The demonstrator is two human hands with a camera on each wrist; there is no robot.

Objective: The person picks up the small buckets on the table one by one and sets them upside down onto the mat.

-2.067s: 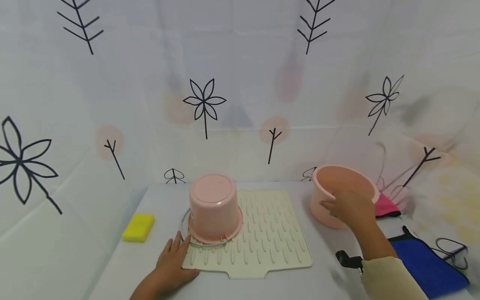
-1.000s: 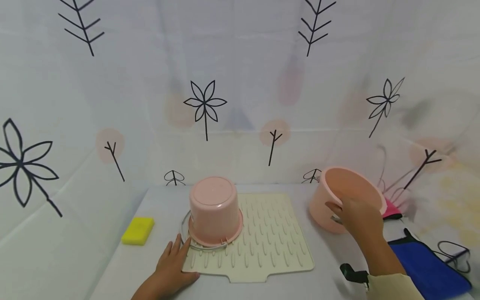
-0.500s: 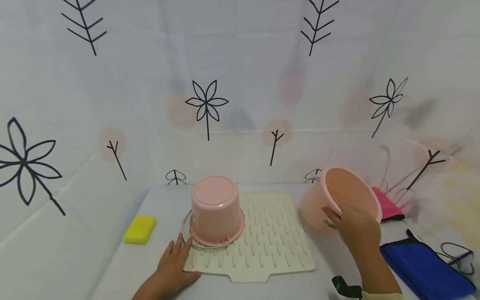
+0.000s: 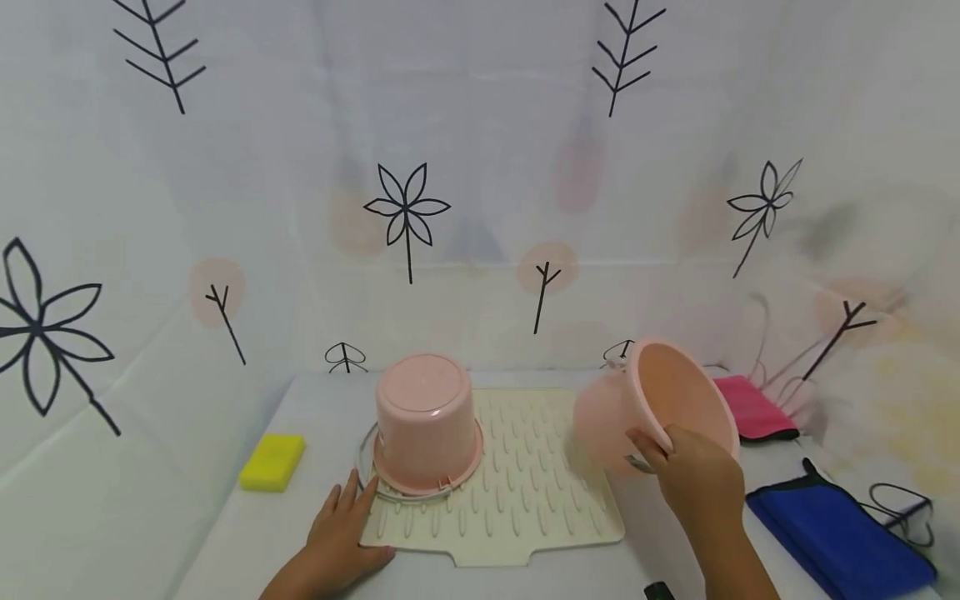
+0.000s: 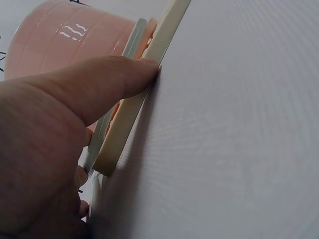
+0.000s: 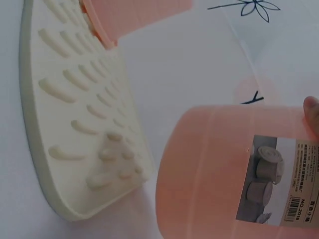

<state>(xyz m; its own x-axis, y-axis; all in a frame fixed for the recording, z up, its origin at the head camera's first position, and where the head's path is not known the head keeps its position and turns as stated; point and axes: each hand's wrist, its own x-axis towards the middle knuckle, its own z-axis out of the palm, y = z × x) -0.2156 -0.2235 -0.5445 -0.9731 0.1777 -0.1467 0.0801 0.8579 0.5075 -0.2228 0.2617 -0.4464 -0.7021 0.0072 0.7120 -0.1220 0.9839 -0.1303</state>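
Note:
A pink plastic bucket (image 4: 609, 421) hangs tilted over the right edge of a cream drying mat (image 4: 543, 508), its mouth facing right. My right hand (image 4: 697, 479) grips it by the rim, thumb outside. The right wrist view shows a printed label on this bucket (image 6: 199, 174). A second, smaller pink bucket (image 4: 426, 417) stands upside down on the left of the mat, its grey handle (image 4: 367, 454) lying around its rim. With fingers spread, my left hand (image 4: 337, 529) rests at the mat's front left corner. Its thumb (image 5: 119, 74) lies against the mat's front edge.
On the left of the white table lies a yellow sponge (image 4: 272, 462). At the right are a folded pink cloth (image 4: 753, 408) and a blue cloth (image 4: 840, 525), both edged in black. A patterned white sheet (image 4: 480, 208) hangs behind the table.
My right hand has carried the larger bucket leftward from the table's right side to the mat, tipping it further with its mouth turned right. The pink cloth shows more. My left hand has stayed put.

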